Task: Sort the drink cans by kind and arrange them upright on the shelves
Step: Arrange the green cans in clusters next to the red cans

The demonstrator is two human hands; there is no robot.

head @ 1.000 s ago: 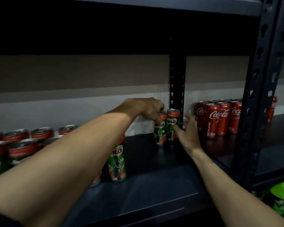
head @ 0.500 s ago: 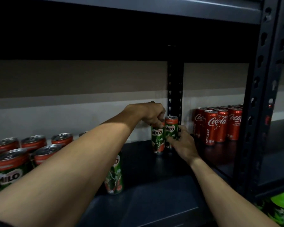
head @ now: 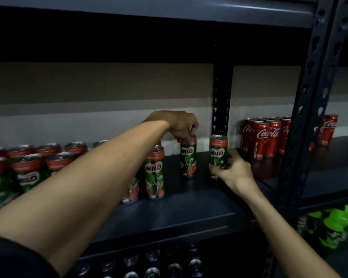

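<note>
Two Milo cans in hand on the middle shelf (head: 189,214). The left hand (head: 181,127) came from above and pinched the rim of the left Milo can (head: 188,157) with curled fingertips. The right hand (head: 234,172) wrapped its fingers round the lower body of the right Milo can (head: 218,154) from the front and right. Both cans stood upright, long axes vertical, a clear gap between them, with the right one just in front of the rear post (head: 222,109). The Milo block (head: 28,171) lay to the left of both hands, beyond a front Milo can (head: 155,173). The Coca-Cola cans (head: 266,137) stood to the right, past the post. The left hand was therefore the nearer to the Milo block. Any joining move would probably run leftward along the shelf, cans kept vertical, with the right can having farther to go.
</note>
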